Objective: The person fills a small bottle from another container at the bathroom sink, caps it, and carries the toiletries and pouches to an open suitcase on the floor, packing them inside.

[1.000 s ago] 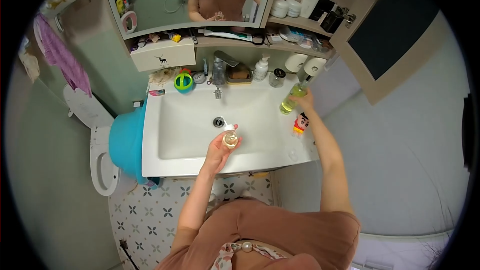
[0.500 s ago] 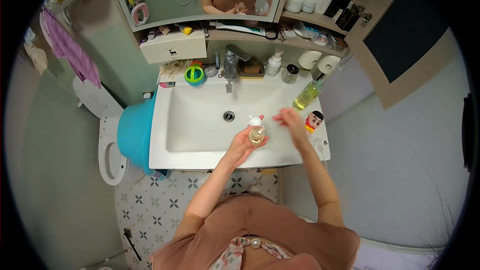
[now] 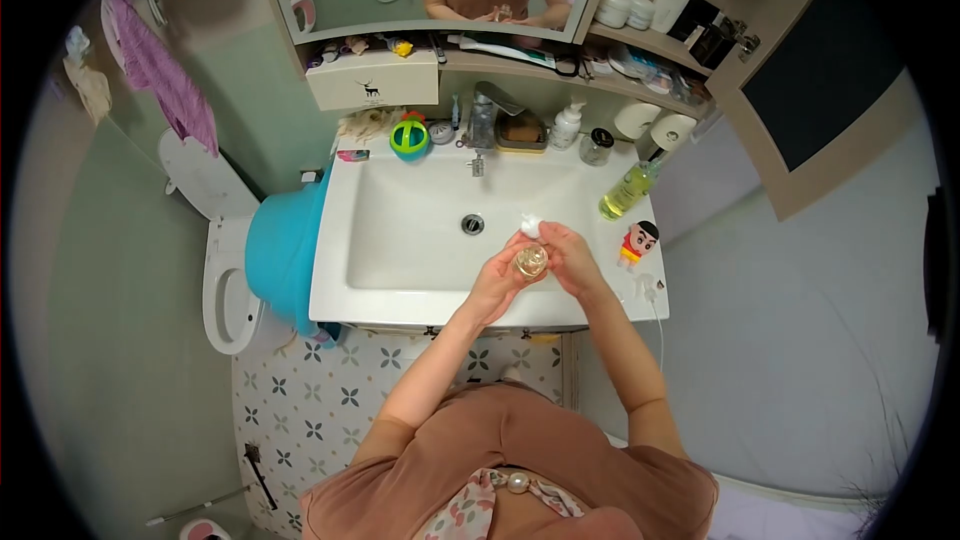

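A small clear bottle (image 3: 531, 261) is held just right of the frame's center, above the front part of the sink (image 3: 410, 240). It is grasped by the left hand (image 3: 496, 280), whose fingers are curled around it. The right hand (image 3: 570, 262) is partly closed, its fingertips brought to the white cap (image 3: 531, 226); whether the cap is gripped or only touched cannot be told. Part of the sink is hidden by both hands. To the right, a yellow-green bottle (image 3: 628, 190) and a toy figure (image 3: 638, 243) are set on the counter.
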A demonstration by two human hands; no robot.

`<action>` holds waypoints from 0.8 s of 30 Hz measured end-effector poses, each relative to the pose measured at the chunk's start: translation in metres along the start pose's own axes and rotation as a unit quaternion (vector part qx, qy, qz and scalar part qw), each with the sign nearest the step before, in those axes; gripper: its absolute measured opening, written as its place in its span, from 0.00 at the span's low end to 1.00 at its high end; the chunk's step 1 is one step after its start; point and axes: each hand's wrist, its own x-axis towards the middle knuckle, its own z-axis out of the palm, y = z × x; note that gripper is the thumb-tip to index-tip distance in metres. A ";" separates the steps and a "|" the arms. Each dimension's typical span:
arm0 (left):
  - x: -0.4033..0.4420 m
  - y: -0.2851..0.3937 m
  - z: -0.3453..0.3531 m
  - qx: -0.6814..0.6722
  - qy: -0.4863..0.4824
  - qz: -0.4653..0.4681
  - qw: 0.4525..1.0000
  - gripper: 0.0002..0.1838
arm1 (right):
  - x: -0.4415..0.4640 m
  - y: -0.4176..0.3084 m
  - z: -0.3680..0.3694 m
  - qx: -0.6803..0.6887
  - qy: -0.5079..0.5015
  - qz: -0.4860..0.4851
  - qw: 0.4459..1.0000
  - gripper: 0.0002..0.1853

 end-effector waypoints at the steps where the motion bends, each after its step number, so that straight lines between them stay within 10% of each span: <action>1: -0.001 0.001 0.001 -0.012 0.004 0.009 1.000 0.42 | -0.001 -0.009 0.005 0.000 0.013 -0.031 0.999 0.11; 10: -0.008 0.010 0.001 -0.028 0.041 -0.017 0.999 0.26 | -0.057 -0.137 0.049 -0.561 -0.133 -0.238 0.781 0.17; 22: -0.012 0.013 0.012 0.013 0.022 0.007 1.000 0.25 | -0.035 -0.123 0.084 -0.686 -0.302 -0.226 0.623 0.17; 24: -0.013 0.011 0.009 0.028 0.024 0.002 0.999 0.24 | -0.035 -0.125 0.101 -0.829 -0.222 -0.082 0.506 0.17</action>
